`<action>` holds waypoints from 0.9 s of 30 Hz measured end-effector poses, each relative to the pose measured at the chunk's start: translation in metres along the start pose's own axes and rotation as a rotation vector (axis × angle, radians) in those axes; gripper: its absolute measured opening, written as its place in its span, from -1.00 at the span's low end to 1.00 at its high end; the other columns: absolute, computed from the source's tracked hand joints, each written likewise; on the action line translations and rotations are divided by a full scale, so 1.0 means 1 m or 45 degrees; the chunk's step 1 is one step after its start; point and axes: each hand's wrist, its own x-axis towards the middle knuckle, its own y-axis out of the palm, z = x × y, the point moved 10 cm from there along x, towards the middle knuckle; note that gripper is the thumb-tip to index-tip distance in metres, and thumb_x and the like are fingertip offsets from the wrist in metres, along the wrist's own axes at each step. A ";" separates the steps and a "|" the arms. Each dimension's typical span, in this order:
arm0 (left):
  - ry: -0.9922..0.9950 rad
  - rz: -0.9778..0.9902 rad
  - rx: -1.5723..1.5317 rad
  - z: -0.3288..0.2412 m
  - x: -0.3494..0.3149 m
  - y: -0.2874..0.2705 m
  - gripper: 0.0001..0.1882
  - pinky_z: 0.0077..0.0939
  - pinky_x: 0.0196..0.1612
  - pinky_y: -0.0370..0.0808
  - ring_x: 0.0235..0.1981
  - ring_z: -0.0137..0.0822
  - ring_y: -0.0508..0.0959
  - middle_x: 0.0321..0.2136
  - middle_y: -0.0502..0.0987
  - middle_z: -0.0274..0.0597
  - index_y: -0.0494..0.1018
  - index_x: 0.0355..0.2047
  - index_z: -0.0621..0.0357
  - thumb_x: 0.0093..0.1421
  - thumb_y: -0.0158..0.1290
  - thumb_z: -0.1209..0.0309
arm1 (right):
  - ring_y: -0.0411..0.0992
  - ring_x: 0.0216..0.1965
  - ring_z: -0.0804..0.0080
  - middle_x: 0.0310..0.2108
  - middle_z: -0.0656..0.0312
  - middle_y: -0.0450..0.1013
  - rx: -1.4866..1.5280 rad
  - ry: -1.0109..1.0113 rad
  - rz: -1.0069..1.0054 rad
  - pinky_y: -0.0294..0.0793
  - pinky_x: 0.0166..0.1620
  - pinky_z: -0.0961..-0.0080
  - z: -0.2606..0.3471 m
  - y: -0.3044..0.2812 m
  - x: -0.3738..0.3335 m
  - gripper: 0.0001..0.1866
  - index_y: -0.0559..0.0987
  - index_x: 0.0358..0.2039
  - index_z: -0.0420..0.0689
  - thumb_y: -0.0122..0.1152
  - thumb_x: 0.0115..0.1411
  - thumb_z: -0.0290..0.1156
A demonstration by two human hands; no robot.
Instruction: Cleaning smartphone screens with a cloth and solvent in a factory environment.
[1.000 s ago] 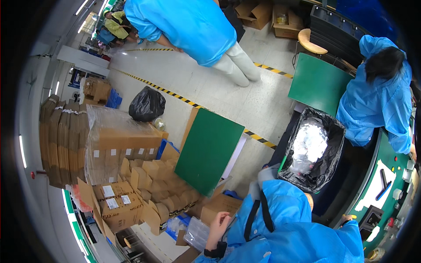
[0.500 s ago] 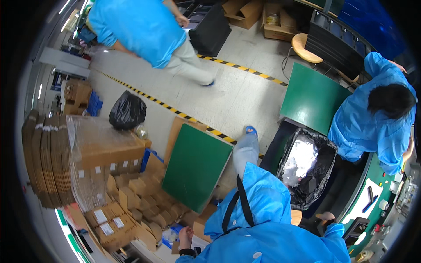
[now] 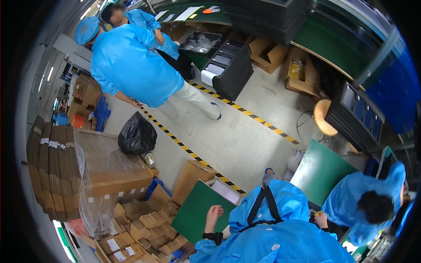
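Green panel [image 3: 193, 210]: position is taken as the landmark for all places below. The left hand [image 3: 214, 213] is held raised over the right-hand part of the green panel as seen from above; no contact can be confirmed. The fingers of the left hand are loosely spread and slightly curled, and nothing is seen to be gripped. The right hand [image 3: 321, 218] is positioned well to the right of the green panel, beyond the blue smock [image 3: 280, 239] of the wearer. A small yellow patch [image 3: 317, 214] is seen at its fingertips; whether an item or a finger cover is shown, and how far the hand is closed, cannot be told.

A pale box [image 3: 226, 191] is placed just beyond the far edge of the green panel. Cardboard dividers [image 3: 149, 223] are grouped to its left. A second green panel [image 3: 322, 171] is located well to its right, with a co-worker [image 3: 368, 204] seated or bent beside it.

The step in hand is judged to be a movement on foot or a pause, since no handling by the left hand is seen. For contact with the green panel, lowering of the left hand would be required, with the sleeve kept clear of the panel edge.
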 end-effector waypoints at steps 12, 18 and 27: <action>-0.673 -0.661 -0.756 0.062 0.060 -0.066 -0.75 -0.37 -0.22 0.48 -0.36 -0.36 0.51 -0.42 0.50 -0.23 0.41 -0.23 0.14 0.19 -0.03 0.25 | 0.48 -0.65 0.34 -0.54 0.09 0.50 -0.248 -0.133 0.366 0.47 -0.62 0.48 0.417 0.006 0.130 -0.76 0.52 -0.29 -0.27 -0.01 0.12 -0.40; -0.050 -0.705 -0.788 -0.129 0.179 -0.127 -0.85 -0.49 -0.34 0.44 -0.40 -0.41 0.47 -0.46 0.44 -0.26 0.39 -0.40 0.13 0.17 0.01 0.32 | 0.50 -0.61 0.36 -0.54 0.08 0.50 -0.260 -0.259 0.516 0.49 -0.58 0.47 0.601 0.106 0.212 -0.73 0.53 -0.25 -0.24 -0.07 0.16 -0.37; 1.109 -0.525 -0.741 -0.659 0.207 -0.313 -0.78 -0.38 -0.19 0.47 -0.32 -0.32 0.48 -0.33 0.43 -0.14 0.32 -0.17 0.27 0.32 -0.14 0.35 | 0.50 -0.65 0.34 -0.52 0.05 0.52 -0.504 -0.308 0.680 0.49 -0.59 0.44 0.864 0.220 0.212 -0.76 0.55 -0.32 -0.25 -0.05 0.17 -0.39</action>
